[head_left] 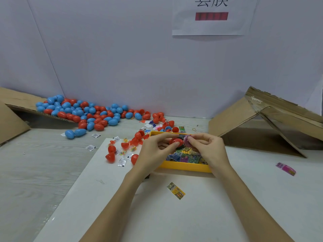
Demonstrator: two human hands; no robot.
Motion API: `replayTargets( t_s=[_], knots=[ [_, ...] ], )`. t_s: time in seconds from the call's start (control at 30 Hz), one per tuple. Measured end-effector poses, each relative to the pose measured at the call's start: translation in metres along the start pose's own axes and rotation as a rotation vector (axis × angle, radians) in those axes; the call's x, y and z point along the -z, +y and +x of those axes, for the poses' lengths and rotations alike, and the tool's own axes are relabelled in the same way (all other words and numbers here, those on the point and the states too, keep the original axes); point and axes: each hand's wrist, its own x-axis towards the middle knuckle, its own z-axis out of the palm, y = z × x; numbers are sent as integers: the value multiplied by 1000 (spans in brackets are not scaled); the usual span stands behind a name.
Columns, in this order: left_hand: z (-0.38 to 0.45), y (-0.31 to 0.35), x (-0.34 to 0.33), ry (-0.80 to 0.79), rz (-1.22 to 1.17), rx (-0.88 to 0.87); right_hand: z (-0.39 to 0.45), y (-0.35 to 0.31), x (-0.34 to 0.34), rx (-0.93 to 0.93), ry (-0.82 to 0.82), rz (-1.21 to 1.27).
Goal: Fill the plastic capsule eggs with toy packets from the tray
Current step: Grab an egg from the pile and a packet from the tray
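Soft, even light is falling from above, keeping the scene bright and leaving only faint shadows under the forearms and the yellow tray point(185, 167). Glare is showing on tape on the right cardboard box point(258, 102). Wide-angle distortion is bending the edges, and fine detail is looking slightly soft

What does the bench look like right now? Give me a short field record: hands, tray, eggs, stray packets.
left hand: holds a red egg half over the tray
right hand: pinches a pink packet next to the red egg half
yellow tray: on the white sheet, holds many toy packets
closed eggs: blue and red pile at far left, spilling off a cardboard flap
open red halves: scattered left of the tray among small white sachets
stray packets: yellow packet in front of the tray, pink one at far right
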Motion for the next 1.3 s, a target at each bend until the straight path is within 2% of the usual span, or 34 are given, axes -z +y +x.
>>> replayTargets(
  t_s=[0.23, 0.5, 0.7, 1.0, 1.3],
  knots=[
    [-1, 1, -2, -24, 33, -43, 0, -2, -4, 12, -32, -39],
    [1, 0, 0, 42, 48, 2, -2, -4, -4, 2, -68, -21],
    [2, -3, 0, 41, 63, 20, -2, -4, -6, -5, -49, -51],
    [2, 0, 0, 31, 63, 1, -3, -7, -4, 26, -128, -89],
    [-1, -1, 2, -45, 73, -59, 0, -7, 1, -54, -184, 48]
  ],
)
